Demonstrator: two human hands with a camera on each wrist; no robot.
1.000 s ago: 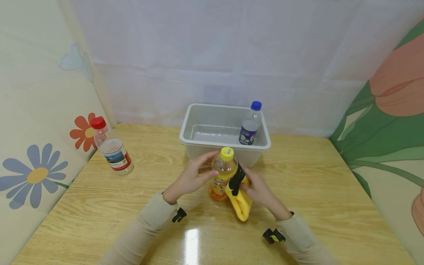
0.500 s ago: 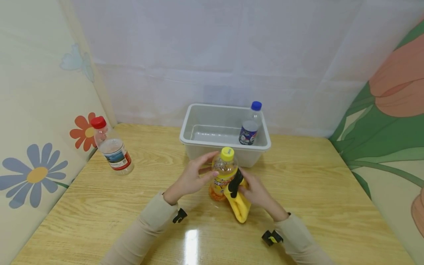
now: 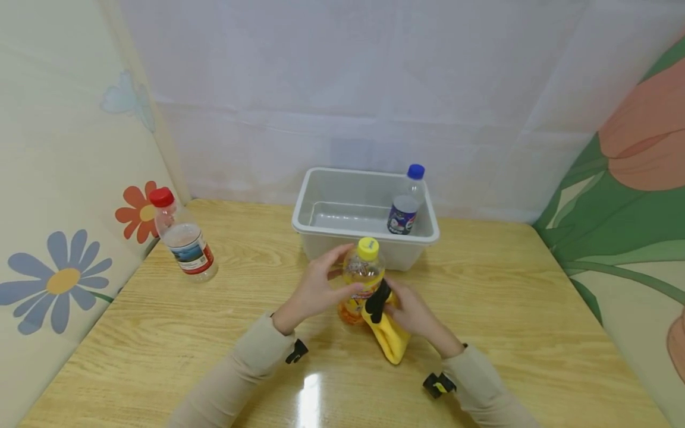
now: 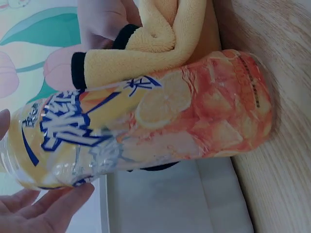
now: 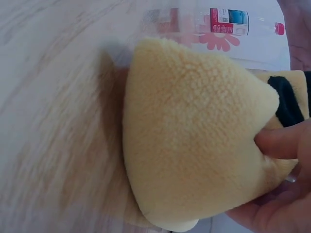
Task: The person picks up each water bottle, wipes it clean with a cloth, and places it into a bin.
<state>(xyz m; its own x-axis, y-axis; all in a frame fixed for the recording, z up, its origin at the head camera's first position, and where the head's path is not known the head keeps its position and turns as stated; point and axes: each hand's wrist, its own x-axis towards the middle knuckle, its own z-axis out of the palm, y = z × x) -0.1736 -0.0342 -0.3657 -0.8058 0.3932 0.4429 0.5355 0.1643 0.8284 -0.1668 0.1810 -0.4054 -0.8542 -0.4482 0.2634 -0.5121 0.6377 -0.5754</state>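
Observation:
An upright clear bottle [image 3: 364, 272] with a yellow cap and an orange fruit-print label stands on the wooden table. My left hand [image 3: 314, 286] holds its upper part from the left, thumb on the near side; in the left wrist view, fingertips of that hand [image 4: 53, 208] touch the label's upper end. Against the bottle's right side lies a folded yellow cloth [image 3: 392, 340] with black edging. My right hand [image 3: 414, 312] grips this cloth near the black edge. Up close in the right wrist view, the fluffy cloth [image 5: 189, 136] hides most of the bottle behind it.
Behind the bottle stands a grey plastic bin [image 3: 316, 229], with a blue-capped Pepsi bottle [image 3: 402, 215] upright inside at its right end. A red-capped clear bottle [image 3: 187, 246] stands at the table's left side. Patterned cloth walls enclose the table [image 3: 246, 249].
The cloth in my right hand has slid slightly down along the bottle's side. My left thumb has shifted a little to the right across the bottle. The other bottles and bin stay put.

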